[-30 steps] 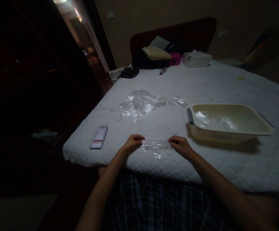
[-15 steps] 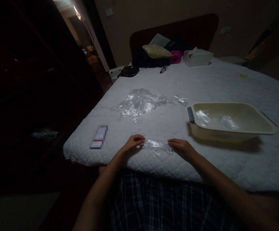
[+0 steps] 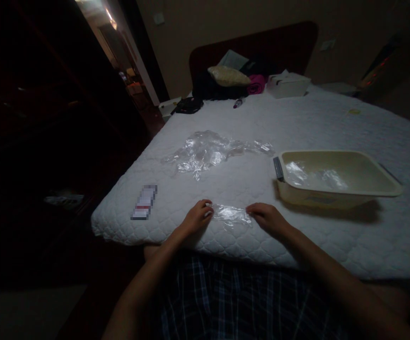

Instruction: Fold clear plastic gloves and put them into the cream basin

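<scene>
A small clear plastic bag (image 3: 231,215) lies stretched between my hands near the front edge of the bed. The fingers of my left hand (image 3: 199,216) are closed on its left end. On its right end, my right hand (image 3: 266,216) pinches the plastic. Farther back spreads a crumpled heap of clear plastic (image 3: 206,150). To the right stands a cream basin (image 3: 323,198) with grey handles and some clear plastic inside.
On the white quilted bed (image 3: 297,123), a blurred-out phone-like object (image 3: 144,203) lies at the left. Toward the headboard (image 3: 254,45) are a white box (image 3: 288,86), a yellowish pillow (image 3: 229,75), a pink roll (image 3: 256,84) and a black bag (image 3: 189,105).
My left hand has turned slightly, its fingers more curled. The small plastic bag has shifted shape a little between my hands. The view has moved slightly.
</scene>
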Demonstrator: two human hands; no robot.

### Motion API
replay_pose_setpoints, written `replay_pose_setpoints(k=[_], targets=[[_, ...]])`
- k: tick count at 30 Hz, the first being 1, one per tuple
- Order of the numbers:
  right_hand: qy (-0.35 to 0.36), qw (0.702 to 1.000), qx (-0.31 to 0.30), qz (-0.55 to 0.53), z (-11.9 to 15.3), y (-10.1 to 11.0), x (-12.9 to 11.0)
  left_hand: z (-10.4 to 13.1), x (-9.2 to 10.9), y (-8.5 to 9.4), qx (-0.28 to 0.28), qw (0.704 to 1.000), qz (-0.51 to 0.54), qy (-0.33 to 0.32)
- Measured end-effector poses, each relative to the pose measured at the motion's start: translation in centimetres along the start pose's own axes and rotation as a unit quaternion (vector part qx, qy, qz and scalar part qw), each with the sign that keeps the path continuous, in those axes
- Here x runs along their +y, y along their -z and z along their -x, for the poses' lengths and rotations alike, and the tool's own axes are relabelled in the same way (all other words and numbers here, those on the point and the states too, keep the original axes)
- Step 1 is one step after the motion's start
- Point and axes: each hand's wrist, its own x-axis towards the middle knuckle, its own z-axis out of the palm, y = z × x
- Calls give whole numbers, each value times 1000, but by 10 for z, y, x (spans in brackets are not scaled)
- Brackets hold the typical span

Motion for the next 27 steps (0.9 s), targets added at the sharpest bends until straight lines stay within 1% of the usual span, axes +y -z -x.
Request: replay_pose_setpoints(k=[3,4,6,7,9,11,13,16,18,20,23,27], targets=[[-30,998,54,-24,-9,3,-8,0,2,1,4,1000,4,11],[-32,997,68,-14,-12,5,-13,0,3,2,6,1000,7,14],[-31,996,74,25,-20,6,-26,1,4,2,10,1000,16,13],[-39,996,66,49,-23,6,-34,1,4,2,14,1000,21,12],[-69,994,30,84,-28,0,-51,1,3,1,18,999,26,4],[-82,991,-25,103,-31,-12,-65,0,1,-1,19,1000,20,-12],[-89,985,-68,134,-32,-26,-73,-1,0,-3,15,999,9,-35],[-108,971,-96,190,-30,-41,-75,0,-2,-6,-18,997,6,-68],[-103,969,-103,201,-27,-42,-71,2,-4,-8,-46,996,13,-79],[-96,969,-107,201,-24,-37,-66,4,-7,-10,-49,996,16,-78],[-107,967,-113,203,-18,-25,-58,6,-12,-14,-34,996,13,-79],[-110,966,-128,194,-14,-12,-55,8,-17,-18,-16,994,7,-107]])
